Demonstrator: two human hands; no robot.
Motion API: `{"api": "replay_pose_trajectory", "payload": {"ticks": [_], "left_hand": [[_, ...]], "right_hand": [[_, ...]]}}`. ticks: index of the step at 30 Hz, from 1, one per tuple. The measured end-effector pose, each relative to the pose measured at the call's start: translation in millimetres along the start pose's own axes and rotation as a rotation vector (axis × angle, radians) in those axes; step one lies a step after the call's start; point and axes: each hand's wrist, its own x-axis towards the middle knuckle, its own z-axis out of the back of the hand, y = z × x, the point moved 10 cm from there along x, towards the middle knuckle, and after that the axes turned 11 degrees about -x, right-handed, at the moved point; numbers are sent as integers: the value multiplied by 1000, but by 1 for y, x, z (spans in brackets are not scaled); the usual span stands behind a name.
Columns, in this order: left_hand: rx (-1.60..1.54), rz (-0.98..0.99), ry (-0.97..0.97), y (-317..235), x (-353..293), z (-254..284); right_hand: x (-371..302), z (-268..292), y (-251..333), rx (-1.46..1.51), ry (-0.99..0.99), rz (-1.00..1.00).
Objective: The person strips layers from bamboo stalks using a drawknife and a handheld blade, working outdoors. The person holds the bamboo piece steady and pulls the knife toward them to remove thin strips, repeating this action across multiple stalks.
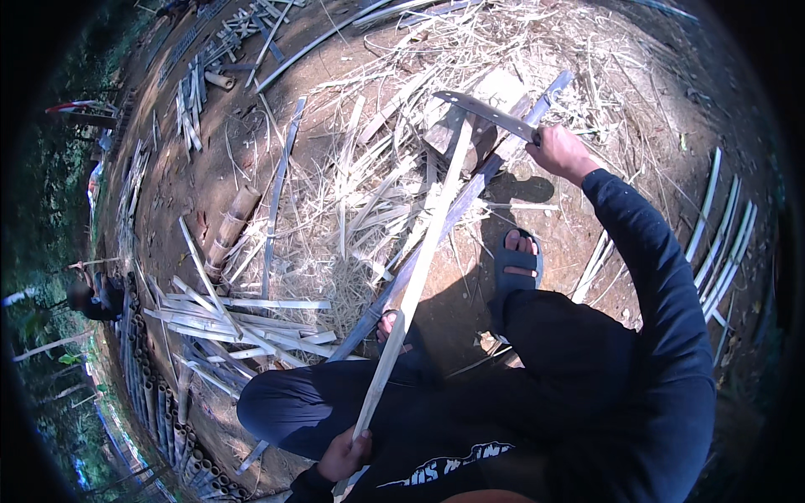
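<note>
My right hand point(560, 153) is closed round the handle of a machete point(490, 114), its broad dark blade pointing to the left. Under the blade lies the far end of a long, pale split bamboo strip point(417, 281), over a chopping block of wood point(501, 87). Whether the edge bites into the strip I cannot tell. My left hand point(344, 455) grips the strip's near end, low by my lap. A long greyish bamboo pole point(480, 184) slants beside the block, passing partly behind the strip.
Shavings point(327, 214) litter the ground round the block. Split strips point(243, 323) are heaped at left, near a thick bamboo piece point(232, 226). More strips point(723, 243) lie at right. Stacked bamboo poles point(155, 402) line the far left, near another person point(105, 295). My sandalled foot point(518, 261) stands near the block.
</note>
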Motion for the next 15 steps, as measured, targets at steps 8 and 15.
{"api": "replay_pose_trajectory", "payload": {"ticks": [8, 15], "left_hand": [[-218, 168, 78, 17, -6, 0], [-249, 135, 91, 22, -2, -1]], "right_hand": [[-81, -18, 110, 23, 94, 326], [-25, -13, 51, 95, 34, 95]]}}
